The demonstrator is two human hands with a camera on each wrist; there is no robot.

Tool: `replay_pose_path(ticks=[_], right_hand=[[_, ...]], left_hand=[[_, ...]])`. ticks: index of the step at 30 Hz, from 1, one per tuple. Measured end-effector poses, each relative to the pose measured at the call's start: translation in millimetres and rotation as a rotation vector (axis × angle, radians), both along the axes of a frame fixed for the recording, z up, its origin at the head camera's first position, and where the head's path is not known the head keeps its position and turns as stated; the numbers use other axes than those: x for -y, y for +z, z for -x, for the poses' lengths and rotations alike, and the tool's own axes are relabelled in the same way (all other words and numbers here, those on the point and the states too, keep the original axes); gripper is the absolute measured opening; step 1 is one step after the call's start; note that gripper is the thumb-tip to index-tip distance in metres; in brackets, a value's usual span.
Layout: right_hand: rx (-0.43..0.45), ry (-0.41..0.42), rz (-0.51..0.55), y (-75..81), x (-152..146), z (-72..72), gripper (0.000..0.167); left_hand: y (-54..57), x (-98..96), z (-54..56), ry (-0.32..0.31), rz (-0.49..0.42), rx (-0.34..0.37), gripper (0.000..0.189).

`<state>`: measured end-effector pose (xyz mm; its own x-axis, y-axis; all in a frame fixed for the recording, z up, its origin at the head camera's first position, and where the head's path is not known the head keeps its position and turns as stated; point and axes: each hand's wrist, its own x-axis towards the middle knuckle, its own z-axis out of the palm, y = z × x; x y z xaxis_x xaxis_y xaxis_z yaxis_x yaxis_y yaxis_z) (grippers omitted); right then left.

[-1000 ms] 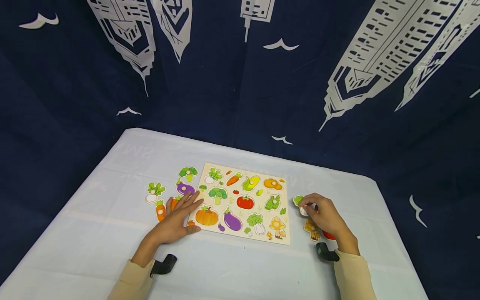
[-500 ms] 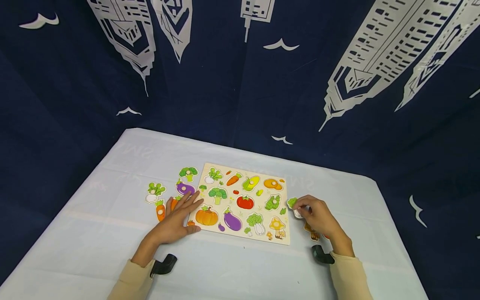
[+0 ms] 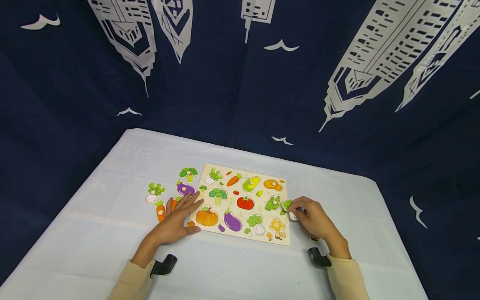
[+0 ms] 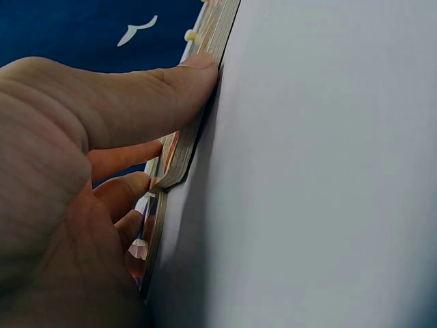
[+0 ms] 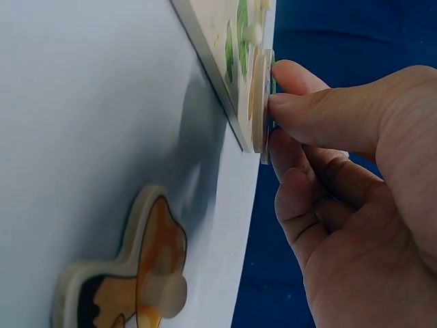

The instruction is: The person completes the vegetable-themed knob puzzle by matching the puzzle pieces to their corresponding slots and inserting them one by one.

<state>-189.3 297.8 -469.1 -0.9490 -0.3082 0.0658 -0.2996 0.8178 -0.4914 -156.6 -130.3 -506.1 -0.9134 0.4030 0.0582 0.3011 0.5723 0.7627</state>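
Item held: a leafy-vegetable piece (image 3: 287,205), green above and white below, which I pinched between the thumb and fingers of my right hand (image 3: 313,214). It sat at the right edge of the board (image 3: 259,206), partly over it; whether the two touched I could not determine.

My left hand (image 3: 170,223) lay with fingers spread across the board's left edge, the thumb against its near left corner. Beneath those fingers an orange piece (image 3: 174,203) was partly covered. Just left of the board, I recorded a carrot piece (image 3: 160,211), a white-root piece (image 3: 154,193), a broccoli piece (image 3: 188,174) and an eggplant piece (image 3: 181,189). A mushroom piece (image 5: 153,260), fitted with a round knob, lay on the table (image 3: 225,271) right of the board, largely hidden by my right hand in the head view.

Writing: faint lettering (image 3: 138,151) showed on the white table covering at far left, with similar marks (image 3: 305,182) at far right. The characters appeared reversed and too pale to read with certainty. The dark blue backdrop (image 3: 225,96) carried white building and bird prints.
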Motion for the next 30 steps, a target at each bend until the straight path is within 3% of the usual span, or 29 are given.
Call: replay_pose_path(ticks=[20,30], right_hand=[[0.004,0.055,0.034,-2.0,20.0,-6.0,0.021],[-0.004,0.104,0.038,4.1,29.7,-8.5,0.020]], left_hand=[[0.0,-0.2,0.6,-0.001,0.007,0.008,0.078],[-1.6,0.5,0.4,0.001,0.003,0.003,0.078]])
